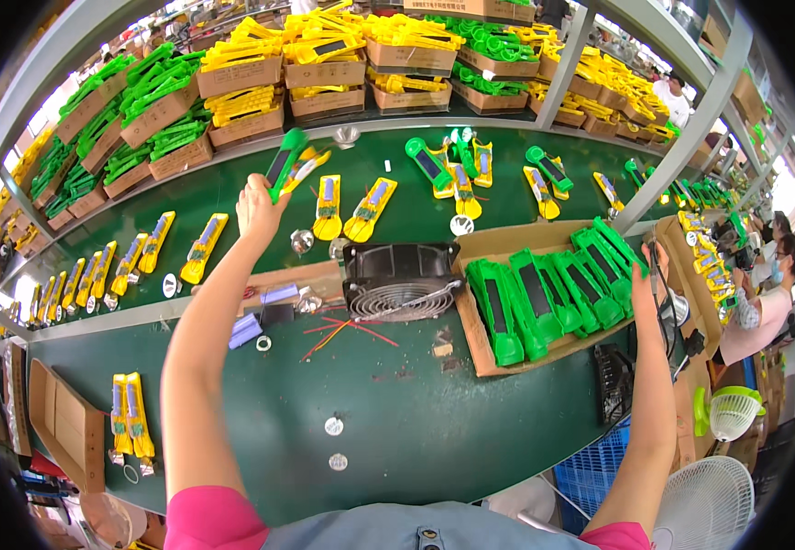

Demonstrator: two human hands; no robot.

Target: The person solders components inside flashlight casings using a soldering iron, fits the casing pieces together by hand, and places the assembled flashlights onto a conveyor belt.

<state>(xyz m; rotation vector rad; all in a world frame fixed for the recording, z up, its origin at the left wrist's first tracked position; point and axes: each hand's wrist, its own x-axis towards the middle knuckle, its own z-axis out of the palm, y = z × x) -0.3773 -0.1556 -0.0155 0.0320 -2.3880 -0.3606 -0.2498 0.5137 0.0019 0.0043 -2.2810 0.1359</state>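
Observation:
Raised over the far side of the bench, my left hand point(258, 209) is closed on a green plastic housing point(281, 167) with a dark panel. A yellow half shell point(310, 168) shows right behind that housing, blurred; whether the two are joined I cannot tell. My right hand point(646, 282) is at the right end of an open carton point(482, 356) filled with similar green housings point(535, 302). Its fingers close around the end of the outermost green housing point(619, 246), partly hidden by the hand.
A black fan point(402, 280) stands beside the carton, with red wires point(350, 330) before it. Yellow half shells point(203, 247) line the green belt point(260, 247) behind. Stacked cartons point(324, 73) of yellow and green parts rise beyond. A person point(764, 312) sits far right.

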